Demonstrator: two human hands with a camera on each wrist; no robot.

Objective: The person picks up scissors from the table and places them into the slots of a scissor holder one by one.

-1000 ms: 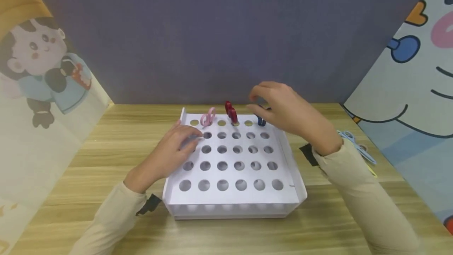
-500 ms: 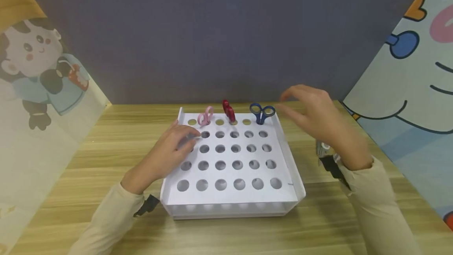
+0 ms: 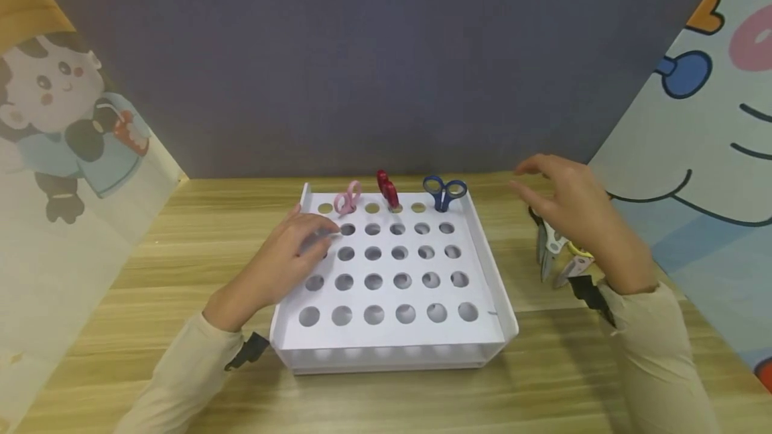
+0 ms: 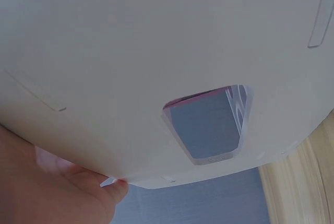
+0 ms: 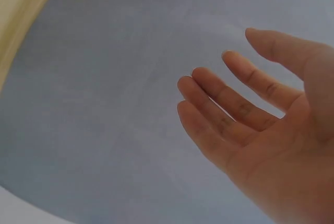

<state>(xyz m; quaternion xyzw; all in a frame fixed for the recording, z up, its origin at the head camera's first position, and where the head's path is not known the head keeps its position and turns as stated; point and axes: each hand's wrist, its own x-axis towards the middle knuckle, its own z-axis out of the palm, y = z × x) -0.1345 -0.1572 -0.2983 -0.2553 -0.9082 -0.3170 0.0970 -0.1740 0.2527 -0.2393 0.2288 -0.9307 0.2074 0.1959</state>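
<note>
A white rack (image 3: 389,297) with rows of round holes stands on the table. My left hand (image 3: 283,256) grips its left side wall from above, fingers bent over the edge; the left wrist view shows that wall's outer face with a cutout handle. In the back row stand pink scissors (image 3: 348,198), red scissors (image 3: 388,189) and dark blue scissors (image 3: 444,193), handles up. My right hand (image 3: 582,213) hovers right of the rack, fingers apart and holding nothing. Below it lie several loose scissors (image 3: 551,246), partly hidden by the hand and wrist.
The wood-grain table (image 3: 181,260) extends around the rack. A grey panel (image 3: 386,65) closes off the back. Cartoon-printed side panels stand to the left (image 3: 78,106) and right (image 3: 712,153).
My right hand has moved from over the dark blue scissors to the right, its fingers loosened, uncovering them in the rack. My left hand stays on the rack's side.
</note>
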